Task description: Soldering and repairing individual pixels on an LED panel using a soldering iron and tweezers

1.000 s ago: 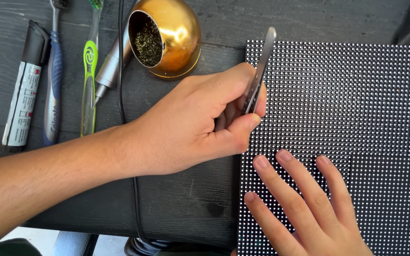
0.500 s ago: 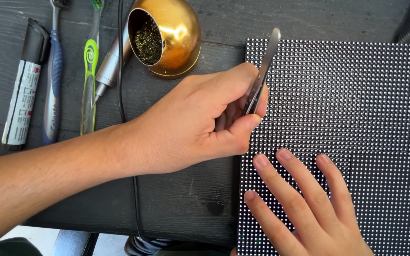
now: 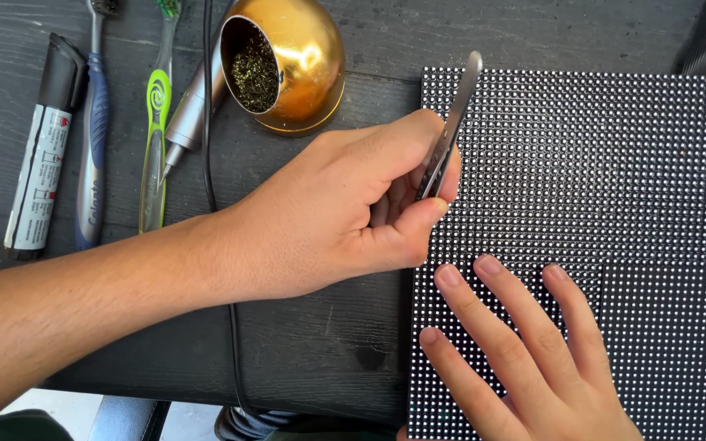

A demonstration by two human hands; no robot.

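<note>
- My left hand (image 3: pixel 345 212) is clamped on metal tweezers (image 3: pixel 449 135), their free end pointing toward 12 o'clock over the left edge of a black dotted LED panel (image 3: pixel 614 163).
- My right hand (image 3: pixel 525 359), fingers spread flat, presses the panel at 5 o'clock.
- At 11 o'clock sits a gold bowl (image 3: pixel 304 57); at 9 o'clock, two toothbrushes (image 3: pixel 91 155) and a marker (image 3: pixel 42 163).

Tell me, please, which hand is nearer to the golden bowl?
Left. The left hand, gripping tweezers, sits just below the golden bowl; the right hand rests flat on the dotted panel, farther away.
</note>
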